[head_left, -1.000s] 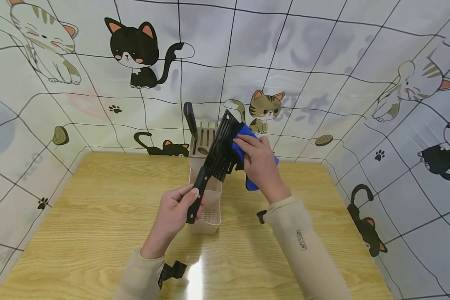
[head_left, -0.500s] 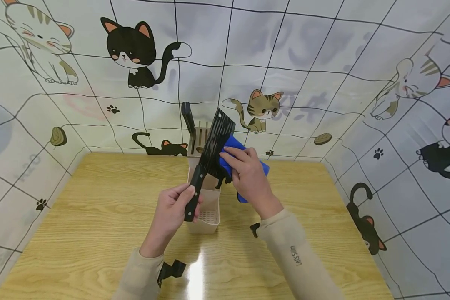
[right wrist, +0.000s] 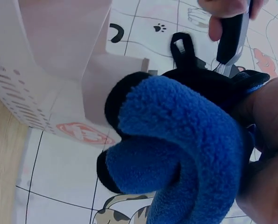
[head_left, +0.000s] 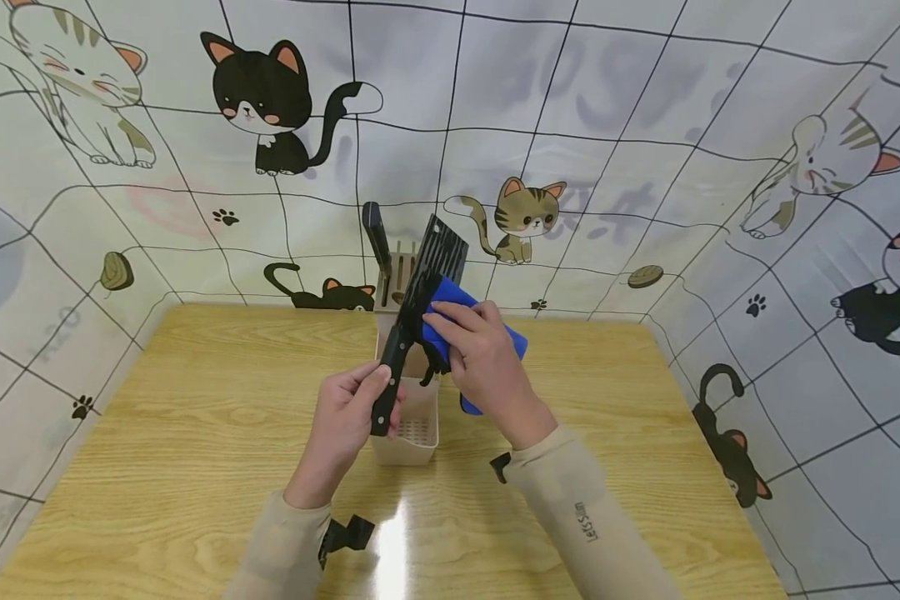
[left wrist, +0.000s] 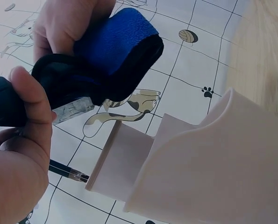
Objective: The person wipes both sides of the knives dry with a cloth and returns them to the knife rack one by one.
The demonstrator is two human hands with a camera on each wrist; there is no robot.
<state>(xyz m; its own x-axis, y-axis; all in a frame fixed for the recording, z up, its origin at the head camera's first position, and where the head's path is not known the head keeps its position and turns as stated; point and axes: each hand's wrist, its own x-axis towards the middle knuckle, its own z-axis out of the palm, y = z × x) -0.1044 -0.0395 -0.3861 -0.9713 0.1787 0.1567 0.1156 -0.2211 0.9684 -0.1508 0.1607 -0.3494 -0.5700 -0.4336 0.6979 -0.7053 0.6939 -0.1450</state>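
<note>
My left hand (head_left: 342, 414) grips the black riveted handle of a cleaver (head_left: 392, 379), its broad blade tilted up and away over the holder. With bent fingers, my right hand (head_left: 489, 354) holds a blue cloth with black edging (head_left: 450, 293) against the lower half of the blade, near the handle. In the right wrist view the cloth (right wrist: 190, 112) bulges in thick folds and hides most of the blade. From the left wrist, the cloth (left wrist: 117, 44) appears wrapped over the blade, with a short shiny strip of metal showing beside the left fingers.
Below the cleaver stands a pale plastic knife holder (head_left: 405, 452) with slots at the back and open compartments in front. Another black-handled knife (head_left: 376, 237) is upright in its rear slot. The wooden table (head_left: 232, 400) meets a cat-patterned wall covering (head_left: 420, 75) behind and at both sides.
My right hand has slid the cloth down the blade toward the handle, leftward and nearer to me. The cleaver has shifted slightly left, with my left hand still gripping its handle.
</note>
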